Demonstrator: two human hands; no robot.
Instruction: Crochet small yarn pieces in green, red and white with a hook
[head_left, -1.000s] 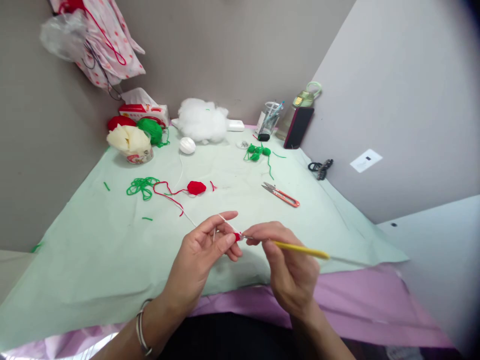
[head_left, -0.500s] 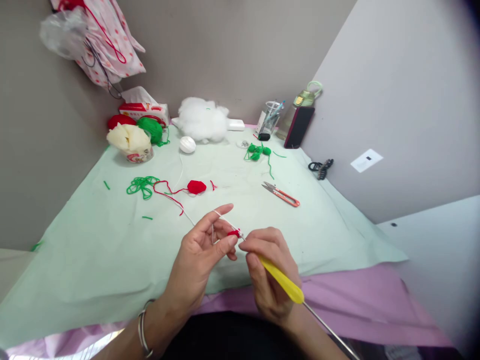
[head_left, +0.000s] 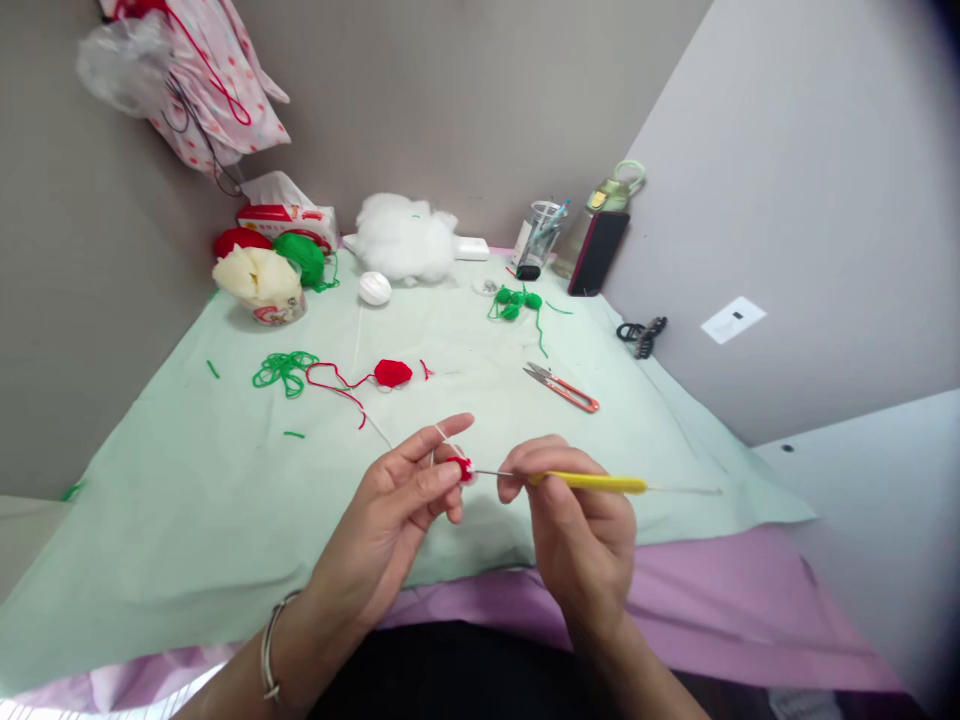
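Between thumb and fingers, my left hand (head_left: 401,495) pinches a small red crochet piece (head_left: 463,467) with a pale edge. White yarn (head_left: 450,440) runs over its raised index finger and back to a white yarn ball (head_left: 374,289). My right hand (head_left: 581,520) is closed around the yellow handle of a crochet hook (head_left: 592,483), which lies nearly level. The hook's thin metal shaft reaches left to the red piece; its very tip is hidden at the stitches. Beyond my hands lies a red crocheted piece (head_left: 393,373) with a loose red tail.
Thread snips (head_left: 562,388) lie right of centre. Green yarn (head_left: 283,372) is heaped at left, small green pieces (head_left: 517,302) at back right. White stuffing (head_left: 405,240), a tissue box (head_left: 289,222), a phone (head_left: 598,255) and a bottle (head_left: 577,235) stand along the back.
My right hand has moved slightly right and up, and the hook has swung from slanting down to nearly level. The red piece has turned, showing more of its face.
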